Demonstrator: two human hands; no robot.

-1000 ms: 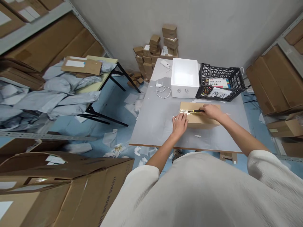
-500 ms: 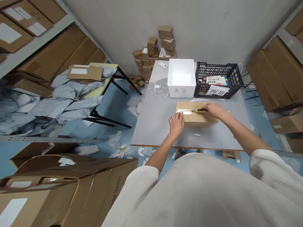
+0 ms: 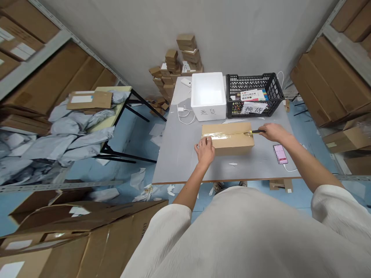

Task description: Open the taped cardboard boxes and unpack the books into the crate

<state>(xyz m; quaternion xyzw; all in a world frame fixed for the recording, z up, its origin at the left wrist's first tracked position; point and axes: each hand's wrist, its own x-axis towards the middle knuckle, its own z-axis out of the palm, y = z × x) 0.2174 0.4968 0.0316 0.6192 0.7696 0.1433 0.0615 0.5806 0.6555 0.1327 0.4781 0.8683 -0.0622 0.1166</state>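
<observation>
A closed cardboard box [image 3: 232, 144] with shiny clear tape along its top lies on the grey table. Over its left front corner, my left hand [image 3: 205, 151] is closed on the box, with a ring on one finger. My right hand [image 3: 274, 132] is wrapped round a utility knife [image 3: 255, 131] with a dark handle and a yellow part. The knife's tip is at the right end of the box's top, on the middle seam; how deep it goes cannot be seen.
Behind the box stand a white bin [image 3: 209, 113] and a black plastic crate [image 3: 275, 92] with books. A phone [image 3: 280, 154] on a cable lies to the right. Parcels cover a side table [image 3: 108, 122] at left; stacked boxes [image 3: 188, 50] stand at the back.
My right hand has drawn the knife rightward along the box's top to its right end. My left hand stays at the left corner. The view has shifted, and the phone now shows.
</observation>
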